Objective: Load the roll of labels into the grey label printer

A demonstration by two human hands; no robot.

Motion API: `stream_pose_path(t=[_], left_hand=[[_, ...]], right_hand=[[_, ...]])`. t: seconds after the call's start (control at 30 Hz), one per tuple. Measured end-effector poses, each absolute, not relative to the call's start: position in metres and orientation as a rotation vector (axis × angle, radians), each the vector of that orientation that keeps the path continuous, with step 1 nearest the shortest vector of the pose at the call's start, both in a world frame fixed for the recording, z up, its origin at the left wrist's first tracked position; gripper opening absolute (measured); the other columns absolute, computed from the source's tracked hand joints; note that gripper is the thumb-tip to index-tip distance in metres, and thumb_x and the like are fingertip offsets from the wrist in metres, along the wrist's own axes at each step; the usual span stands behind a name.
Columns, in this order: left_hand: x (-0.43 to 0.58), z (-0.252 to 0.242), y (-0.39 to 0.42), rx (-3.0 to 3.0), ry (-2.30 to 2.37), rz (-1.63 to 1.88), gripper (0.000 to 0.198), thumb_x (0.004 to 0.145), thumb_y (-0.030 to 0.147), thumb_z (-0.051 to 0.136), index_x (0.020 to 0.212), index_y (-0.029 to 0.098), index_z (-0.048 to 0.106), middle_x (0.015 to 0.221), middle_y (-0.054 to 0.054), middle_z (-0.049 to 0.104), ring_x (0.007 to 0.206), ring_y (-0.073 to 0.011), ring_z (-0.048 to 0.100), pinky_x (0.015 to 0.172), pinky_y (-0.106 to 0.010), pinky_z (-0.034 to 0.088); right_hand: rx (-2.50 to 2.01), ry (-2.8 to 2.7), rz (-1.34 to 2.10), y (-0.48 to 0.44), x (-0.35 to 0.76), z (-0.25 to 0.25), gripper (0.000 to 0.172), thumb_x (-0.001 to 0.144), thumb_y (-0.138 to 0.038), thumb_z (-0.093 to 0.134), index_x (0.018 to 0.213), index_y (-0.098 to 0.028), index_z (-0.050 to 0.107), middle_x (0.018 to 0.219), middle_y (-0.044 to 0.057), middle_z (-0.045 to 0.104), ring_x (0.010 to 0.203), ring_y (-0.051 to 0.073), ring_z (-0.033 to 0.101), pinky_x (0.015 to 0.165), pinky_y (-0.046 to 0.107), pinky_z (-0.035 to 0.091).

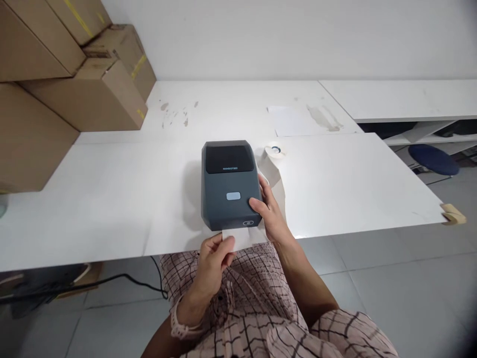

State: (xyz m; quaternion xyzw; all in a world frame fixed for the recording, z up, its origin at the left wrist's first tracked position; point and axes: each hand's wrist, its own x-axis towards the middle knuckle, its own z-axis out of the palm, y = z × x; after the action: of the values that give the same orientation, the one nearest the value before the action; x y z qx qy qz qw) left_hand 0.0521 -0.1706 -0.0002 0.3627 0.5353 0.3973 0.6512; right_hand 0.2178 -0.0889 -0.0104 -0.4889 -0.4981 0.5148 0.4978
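Note:
A dark blue-grey label printer [231, 210] sits near the front edge of the white table, its lid closed. White label paper [242, 237] sticks out of its front. My left hand [216, 256] pinches the left end of that paper between thumb and fingers. Around the printer's right side is my right hand [270, 211], thumb on the top and fingers against the side, partly hidden. Behind that hand lies a strip of backing paper [278, 184], with a small label roll [275, 150] at its far end.
Cardboard boxes [100, 94] are stacked at the back left. A white sheet [286, 121] lies at the back of the table [354, 184]. Something tan [453, 214] is at the table's right corner, and a blue stool [434, 159] stands beyond. A black cable [122, 276] hangs below the left edge.

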Motion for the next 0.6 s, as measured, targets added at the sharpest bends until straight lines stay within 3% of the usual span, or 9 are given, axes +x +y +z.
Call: stream_pose_path(t=[0.17,0.33,0.47,0.53,0.6], left_hand=[[0.056,-0.007,-0.166,0.826,1.293,0.968,0.049,0.076,0.059,0.069,0.053,0.023,0.046,0.047,0.005,0.036,0.046,-0.0093,0.025,0.050,-0.028,0.025],[0.052,-0.022,-0.170,1.003,1.314,0.974,0.053,0.081,0.059,0.067,0.053,0.023,0.042,0.046,0.006,0.031,0.047,-0.0112,0.030,0.054,-0.029,0.035],[0.040,-0.033,-0.181,1.214,1.445,1.167,0.052,0.094,0.047,0.060,0.053,0.022,0.037,0.050,0.004,0.032,0.049,-0.0127,0.032,0.052,-0.030,0.030],[0.034,-0.039,-0.184,1.254,1.548,1.441,0.041,0.099,0.039,0.055,0.062,0.023,0.048,0.058,0.002,0.041,0.055,-0.0150,0.042,0.056,-0.030,0.037],[0.031,-0.041,-0.179,1.290,1.602,1.695,0.019,0.100,0.036,0.056,0.087,0.026,0.065,0.081,-0.002,0.060,0.078,-0.0197,0.060,0.072,-0.033,0.050]], right_hand=[[-1.171,-1.217,1.262,-0.088,0.217,-0.008,0.085,0.089,-0.057,0.067,0.163,-0.034,0.032,0.166,0.008,0.045,0.149,0.033,0.048,0.115,0.056,0.052],[-1.253,-1.337,1.040,-0.082,0.214,0.004,0.087,0.092,-0.045,0.066,0.166,-0.038,0.022,0.172,0.007,0.033,0.157,0.033,0.036,0.118,0.060,0.047],[-1.225,-1.454,1.061,-0.074,0.210,0.017,0.093,0.091,-0.039,0.068,0.167,-0.040,0.014,0.169,0.008,0.038,0.147,0.033,0.050,0.111,0.057,0.054],[-1.214,-1.466,1.089,-0.071,0.209,0.020,0.095,0.091,-0.038,0.068,0.168,-0.039,0.012,0.167,0.009,0.042,0.143,0.033,0.054,0.108,0.054,0.058],[-1.236,-1.473,1.071,-0.069,0.210,0.020,0.096,0.091,-0.035,0.068,0.168,-0.039,0.010,0.167,0.009,0.041,0.141,0.033,0.055,0.106,0.054,0.059]])
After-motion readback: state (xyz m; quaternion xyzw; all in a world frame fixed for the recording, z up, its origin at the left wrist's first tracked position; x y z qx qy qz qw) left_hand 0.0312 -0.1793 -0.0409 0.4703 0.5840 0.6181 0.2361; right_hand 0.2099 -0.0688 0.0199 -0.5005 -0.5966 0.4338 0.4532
